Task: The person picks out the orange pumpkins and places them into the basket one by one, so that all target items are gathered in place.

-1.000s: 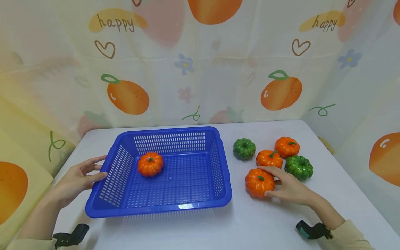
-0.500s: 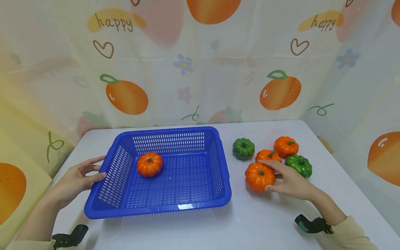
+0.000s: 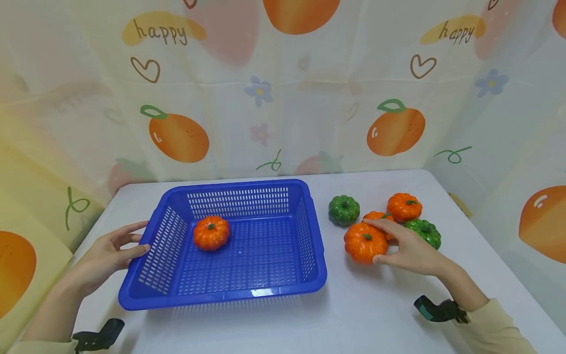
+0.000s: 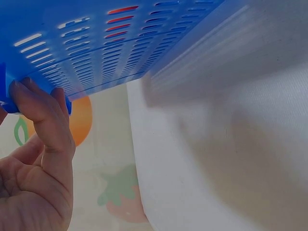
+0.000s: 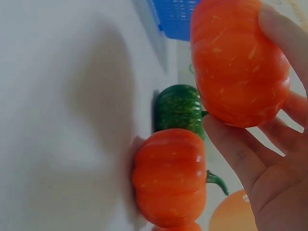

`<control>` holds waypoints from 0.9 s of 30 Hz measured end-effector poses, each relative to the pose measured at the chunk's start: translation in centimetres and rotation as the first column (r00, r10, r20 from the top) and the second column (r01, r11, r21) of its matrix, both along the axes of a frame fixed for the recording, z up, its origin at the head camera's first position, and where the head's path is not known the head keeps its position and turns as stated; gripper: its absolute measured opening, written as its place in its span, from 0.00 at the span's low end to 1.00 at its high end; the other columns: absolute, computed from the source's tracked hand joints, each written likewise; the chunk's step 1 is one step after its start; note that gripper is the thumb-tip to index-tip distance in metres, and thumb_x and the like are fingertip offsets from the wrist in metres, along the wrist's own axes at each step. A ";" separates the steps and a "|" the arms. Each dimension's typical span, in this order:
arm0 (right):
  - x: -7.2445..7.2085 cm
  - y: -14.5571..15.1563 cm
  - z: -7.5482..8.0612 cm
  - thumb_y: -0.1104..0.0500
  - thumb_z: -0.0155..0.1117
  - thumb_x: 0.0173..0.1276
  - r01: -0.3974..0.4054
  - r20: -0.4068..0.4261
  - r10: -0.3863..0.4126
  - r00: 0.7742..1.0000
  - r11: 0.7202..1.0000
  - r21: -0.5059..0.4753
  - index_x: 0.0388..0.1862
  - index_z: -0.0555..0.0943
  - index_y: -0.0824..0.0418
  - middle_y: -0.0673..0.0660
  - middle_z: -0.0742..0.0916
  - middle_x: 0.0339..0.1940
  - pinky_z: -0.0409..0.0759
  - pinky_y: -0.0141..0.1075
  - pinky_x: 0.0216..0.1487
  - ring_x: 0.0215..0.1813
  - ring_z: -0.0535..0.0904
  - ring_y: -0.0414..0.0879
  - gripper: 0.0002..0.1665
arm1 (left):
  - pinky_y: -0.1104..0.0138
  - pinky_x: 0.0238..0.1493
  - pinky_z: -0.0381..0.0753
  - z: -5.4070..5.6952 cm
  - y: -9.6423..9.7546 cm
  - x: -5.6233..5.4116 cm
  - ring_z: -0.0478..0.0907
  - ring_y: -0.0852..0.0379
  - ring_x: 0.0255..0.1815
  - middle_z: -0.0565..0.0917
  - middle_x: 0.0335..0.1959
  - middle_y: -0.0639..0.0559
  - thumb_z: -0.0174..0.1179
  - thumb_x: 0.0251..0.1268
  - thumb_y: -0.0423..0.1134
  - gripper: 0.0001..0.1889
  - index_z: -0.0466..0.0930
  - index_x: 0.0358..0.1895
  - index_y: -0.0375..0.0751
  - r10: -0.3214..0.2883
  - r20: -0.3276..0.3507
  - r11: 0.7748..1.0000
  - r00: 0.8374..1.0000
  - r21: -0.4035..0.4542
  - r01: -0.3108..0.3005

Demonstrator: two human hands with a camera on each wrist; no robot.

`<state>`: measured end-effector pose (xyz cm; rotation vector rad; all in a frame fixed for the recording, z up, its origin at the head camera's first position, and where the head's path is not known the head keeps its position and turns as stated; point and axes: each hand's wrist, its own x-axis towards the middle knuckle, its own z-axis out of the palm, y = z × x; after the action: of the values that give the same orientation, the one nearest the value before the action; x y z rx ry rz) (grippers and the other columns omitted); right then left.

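A blue slotted plastic basket (image 3: 239, 295) stands on the white table, with one small orange pumpkin (image 3: 211, 233) inside toward its left. My left hand (image 3: 118, 247) holds the basket's left rim, fingers curled under the lip in the left wrist view. My right hand (image 3: 409, 250) grips another orange pumpkin (image 3: 364, 244) between thumb and fingers; the right wrist view shows this pumpkin (image 5: 240, 62) raised off the table. Behind it, partly hidden, is an orange pumpkin (image 3: 377, 216) with a curved green stem. A green pumpkin (image 3: 344, 210) lies between these and the basket.
Farther right on the table (image 3: 353, 314) are one more orange pumpkin (image 3: 404, 207) and a second green pumpkin (image 3: 425, 233), partly behind my right hand. A curtain (image 3: 309, 98) printed with fruit hangs behind the table's back edge.
My right hand has lifted the orange pumpkin off the table, shifting it up and slightly left in the head view, now covering more of the one behind. The left hand and basket stay put.
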<state>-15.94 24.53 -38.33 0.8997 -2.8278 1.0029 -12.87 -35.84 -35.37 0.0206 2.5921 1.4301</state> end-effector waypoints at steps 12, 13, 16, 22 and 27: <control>-0.7 -0.4 1.6 0.51 0.72 0.53 -0.008 -0.045 0.007 0.999 1.000 -0.010 0.66 0.66 0.53 0.54 0.74 0.61 0.79 0.35 0.45 0.54 0.73 0.47 0.42 | 0.62 0.35 0.82 -0.1 -0.1 0.0 0.82 0.55 0.35 0.76 0.42 0.56 0.57 0.63 0.45 0.37 0.51 0.71 0.39 0.001 -0.005 1.000 1.000 0.001 -0.001; -0.8 -0.5 1.7 0.52 0.72 0.52 -0.008 -0.048 0.007 0.999 1.000 -0.010 0.66 0.66 0.53 0.54 0.74 0.61 0.79 0.37 0.46 0.55 0.73 0.47 0.42 | 0.62 0.35 0.82 -0.1 -0.1 0.0 0.82 0.55 0.35 0.76 0.42 0.56 0.57 0.63 0.45 0.37 0.51 0.71 0.39 0.001 -0.005 1.000 1.000 0.001 -0.001; -1.0 -0.6 1.9 0.52 0.73 0.52 -0.002 -0.060 0.001 0.998 1.000 -0.005 0.66 0.66 0.53 0.54 0.74 0.61 0.79 0.42 0.48 0.56 0.73 0.48 0.42 | 0.62 0.35 0.82 -0.1 0.0 0.0 0.82 0.54 0.35 0.76 0.43 0.54 0.57 0.63 0.45 0.37 0.51 0.71 0.39 0.002 -0.003 1.000 1.000 -0.001 -0.002; -1.3 -1.0 2.7 0.52 0.72 0.53 0.001 -0.028 -0.001 1.000 1.000 -0.012 0.66 0.65 0.52 0.54 0.73 0.62 0.78 0.47 0.50 0.58 0.71 0.49 0.43 | 0.62 0.36 0.82 -0.1 0.0 -0.1 0.82 0.54 0.35 0.75 0.44 0.50 0.57 0.63 0.46 0.37 0.50 0.71 0.39 0.005 0.003 1.000 1.000 -0.007 -0.005; -1.6 -1.5 3.4 0.50 0.72 0.53 0.005 -0.002 -0.005 1.000 1.000 -0.019 0.67 0.64 0.50 0.52 0.72 0.63 0.77 0.49 0.51 0.57 0.70 0.48 0.43 | 0.62 0.36 0.82 -0.1 -0.1 -0.1 0.82 0.54 0.35 0.74 0.45 0.48 0.57 0.63 0.46 0.37 0.50 0.71 0.39 0.005 0.007 1.000 1.000 -0.007 -0.005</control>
<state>-17.54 23.01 -34.93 0.8907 -2.8124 1.0256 -12.98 -35.91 -35.46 0.0083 2.5934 1.4203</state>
